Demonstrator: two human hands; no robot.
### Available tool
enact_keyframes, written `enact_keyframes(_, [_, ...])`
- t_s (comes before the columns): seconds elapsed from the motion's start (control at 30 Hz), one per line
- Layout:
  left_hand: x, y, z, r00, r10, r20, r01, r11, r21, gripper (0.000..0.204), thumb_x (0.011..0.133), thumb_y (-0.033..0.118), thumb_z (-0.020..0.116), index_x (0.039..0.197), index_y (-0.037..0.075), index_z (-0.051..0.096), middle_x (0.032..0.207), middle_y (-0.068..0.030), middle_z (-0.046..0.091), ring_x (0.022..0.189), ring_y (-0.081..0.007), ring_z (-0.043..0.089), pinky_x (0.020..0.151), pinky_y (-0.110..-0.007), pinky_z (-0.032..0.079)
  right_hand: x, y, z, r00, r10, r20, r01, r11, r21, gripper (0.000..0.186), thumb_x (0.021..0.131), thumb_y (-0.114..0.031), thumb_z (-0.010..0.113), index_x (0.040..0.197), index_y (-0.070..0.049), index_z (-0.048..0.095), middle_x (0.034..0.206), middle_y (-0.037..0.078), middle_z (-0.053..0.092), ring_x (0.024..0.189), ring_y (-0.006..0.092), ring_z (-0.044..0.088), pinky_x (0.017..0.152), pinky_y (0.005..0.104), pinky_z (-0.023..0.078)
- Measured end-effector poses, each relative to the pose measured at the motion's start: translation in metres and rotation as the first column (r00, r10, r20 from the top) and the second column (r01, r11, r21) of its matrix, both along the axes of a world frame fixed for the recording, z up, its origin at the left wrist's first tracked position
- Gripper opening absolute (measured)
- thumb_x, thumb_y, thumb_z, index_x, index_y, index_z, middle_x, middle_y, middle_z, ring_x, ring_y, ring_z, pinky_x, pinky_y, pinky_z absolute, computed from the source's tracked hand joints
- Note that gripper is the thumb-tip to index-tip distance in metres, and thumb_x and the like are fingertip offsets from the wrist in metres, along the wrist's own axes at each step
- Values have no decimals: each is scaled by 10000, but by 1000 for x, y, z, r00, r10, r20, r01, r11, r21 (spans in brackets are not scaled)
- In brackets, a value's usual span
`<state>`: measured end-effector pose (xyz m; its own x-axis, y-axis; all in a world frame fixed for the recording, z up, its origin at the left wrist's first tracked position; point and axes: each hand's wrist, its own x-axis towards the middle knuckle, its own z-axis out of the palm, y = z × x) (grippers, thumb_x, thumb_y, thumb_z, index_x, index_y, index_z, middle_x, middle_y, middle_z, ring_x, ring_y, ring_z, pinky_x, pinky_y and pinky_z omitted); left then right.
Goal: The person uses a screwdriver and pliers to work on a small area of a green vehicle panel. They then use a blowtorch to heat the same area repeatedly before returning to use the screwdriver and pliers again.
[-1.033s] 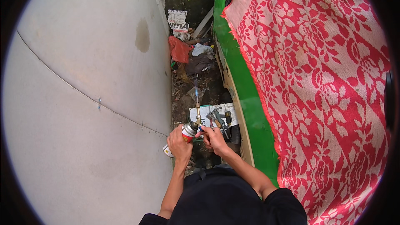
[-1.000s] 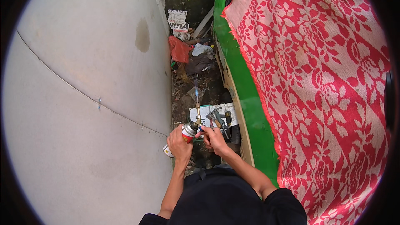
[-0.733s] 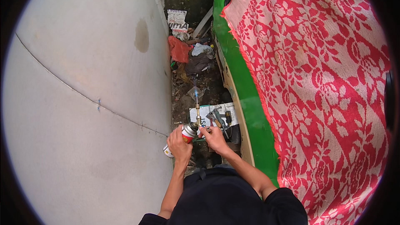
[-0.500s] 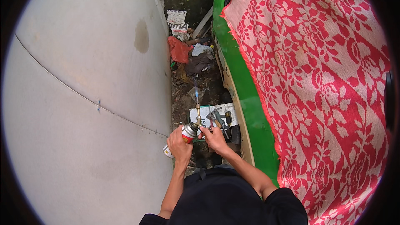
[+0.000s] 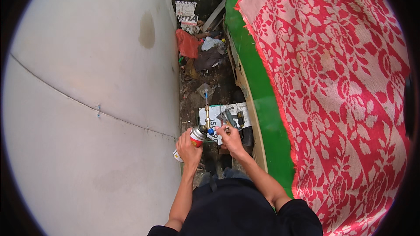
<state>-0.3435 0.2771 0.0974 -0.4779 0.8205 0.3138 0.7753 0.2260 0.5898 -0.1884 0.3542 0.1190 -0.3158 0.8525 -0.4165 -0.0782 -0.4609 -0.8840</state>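
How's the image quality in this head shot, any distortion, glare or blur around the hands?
Head view: strong fisheye bend, with a black rim and the pale wall seam curving; soft even daylight, no glare; left hand and right hand on the red and silver gas canister with brass torch nozzle are small but fairly sharp.

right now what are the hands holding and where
Left hand grips the gas canister around its body; right hand is at the torch's blue knob.

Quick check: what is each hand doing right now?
Left hand: closed around the gas canister with the brass torch head.
Right hand: fingers at the torch's blue knob; grip cannot be told.
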Motion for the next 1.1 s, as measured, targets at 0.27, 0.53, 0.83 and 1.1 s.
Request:
enact_keyframes(0.27, [-17, 9, -81, 969, 88, 229, -61, 990, -124, 696, 593, 55, 834, 1248, 64, 601, 1141, -137, 662, 1079, -361, 613, 941, -460, 471, 5, 43, -200, 790, -19, 612, -87, 986, 143, 306, 885, -176, 676, 1084, 32, 570, 983, 171, 640, 902, 287, 651, 835, 400, 512])
enact_keyframes(0.53, [-23, 10, -177, 941, 174, 290, -109, 968, -225, 723, 601, 59, 872, 1264, 10, 588, 1164, -158, 657, 1076, -346, 650, 950, -413, 509, -31, 55, -368, 689, -59, 723, -193, 946, 261, 303, 819, -102, 756, 1081, 14, 658, 969, 193, 659, 946, 385, 645, 872, 440, 511])
enact_keyframes(0.83, [-28, 13, -175, 942, 130, 309, -85, 984, -154, 701, 617, 57, 876, 1253, 13, 585, 1121, -143, 670, 1033, -293, 667, 930, -382, 515, -34, 52, -351, 714, -203, 670, -169, 879, 446, 422, 887, -52, 672, 1291, 32, 590, 1217, 236, 629, 1120, 419, 614, 957, 455, 495])
enact_keyframes(1.1, [-20, -16, -109, 902, -22, 432, 71, 993, -99, 724, 594, 89, 890, 1253, 29, 597, 1143, -170, 671, 1060, -373, 660, 928, -437, 527, 30, -7, -240, 802, -228, 552, 30, 938, 344, 204, 938, -81, 620, 1116, -1, 678, 936, 137, 735, 841, 219, 715, 768, 352, 555])
